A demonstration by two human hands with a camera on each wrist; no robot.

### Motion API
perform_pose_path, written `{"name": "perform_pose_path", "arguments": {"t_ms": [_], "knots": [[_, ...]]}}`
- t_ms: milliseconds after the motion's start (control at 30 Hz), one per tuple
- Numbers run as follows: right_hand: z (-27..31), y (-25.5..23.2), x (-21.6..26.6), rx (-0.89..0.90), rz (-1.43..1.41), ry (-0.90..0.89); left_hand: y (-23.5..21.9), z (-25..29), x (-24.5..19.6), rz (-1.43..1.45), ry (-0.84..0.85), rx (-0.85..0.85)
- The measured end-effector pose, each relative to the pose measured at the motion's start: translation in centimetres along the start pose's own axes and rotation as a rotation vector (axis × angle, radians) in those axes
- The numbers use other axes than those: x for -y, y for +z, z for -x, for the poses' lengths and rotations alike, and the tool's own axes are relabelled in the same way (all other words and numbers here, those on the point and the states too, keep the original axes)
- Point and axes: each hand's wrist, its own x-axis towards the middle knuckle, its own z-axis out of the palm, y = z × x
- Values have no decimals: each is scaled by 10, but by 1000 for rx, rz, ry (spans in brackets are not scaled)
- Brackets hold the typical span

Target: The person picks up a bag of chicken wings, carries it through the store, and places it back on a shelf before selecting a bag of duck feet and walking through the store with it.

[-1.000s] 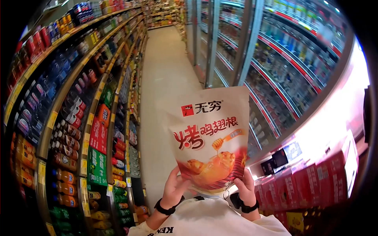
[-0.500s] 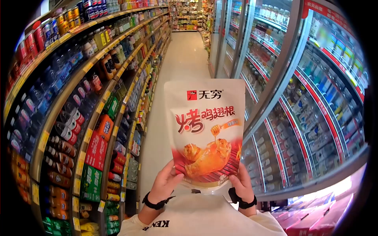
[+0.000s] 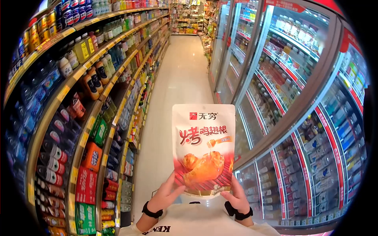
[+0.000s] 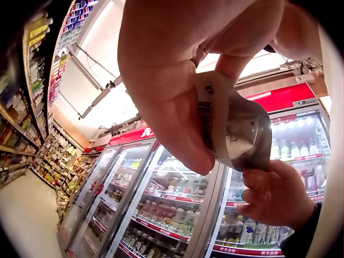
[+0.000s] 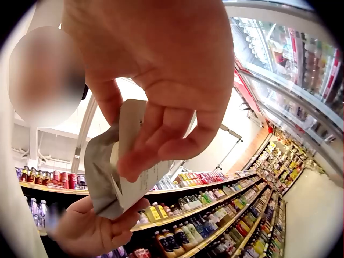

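Observation:
A cream and red snack pouch (image 3: 202, 157) stands upright in front of the torso in the head view, its printed front with a roasted chicken picture turned to the camera. My left hand (image 3: 162, 194) grips its lower left edge, thumb on the front. At the lower right edge my right hand (image 3: 238, 197) holds it the same way. From the left wrist, the pouch's bottom (image 4: 244, 137) shows between both hands, with the right hand (image 4: 279, 196) beyond. The right wrist view has the fingers (image 5: 161, 131) against the pouch's back, and the left hand (image 5: 99, 228) on the far side.
Long shelves of bottles and cans (image 3: 94, 78) line the left side. Glass-door drink coolers (image 3: 291, 118) run along the right. Between them a pale floor aisle (image 3: 189, 67) leads to more stocked shelves (image 3: 189, 17) at the far end.
The head view has turned, so more cooler doors show and the pink-red boxes at lower right have left view. The pouch now appears lower and smaller, still held by both hands.

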Motion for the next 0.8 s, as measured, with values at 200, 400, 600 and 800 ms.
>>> {"name": "perform_pose_path", "arguments": {"t_ms": [200,400,600,800], "knots": [[-107,15,-13,-39,30,-44,-82,-77,-19,-146,-48,10],[-213,30,-23,-9,66,-104,-158,-147,-10,-174,-11,27],[-297,21,-50,31,73,-5,-198,-202,0,92,-213,41],[-385,-17,-71,64,133,-18,-219,-289,22,59,-164,-22]]}}
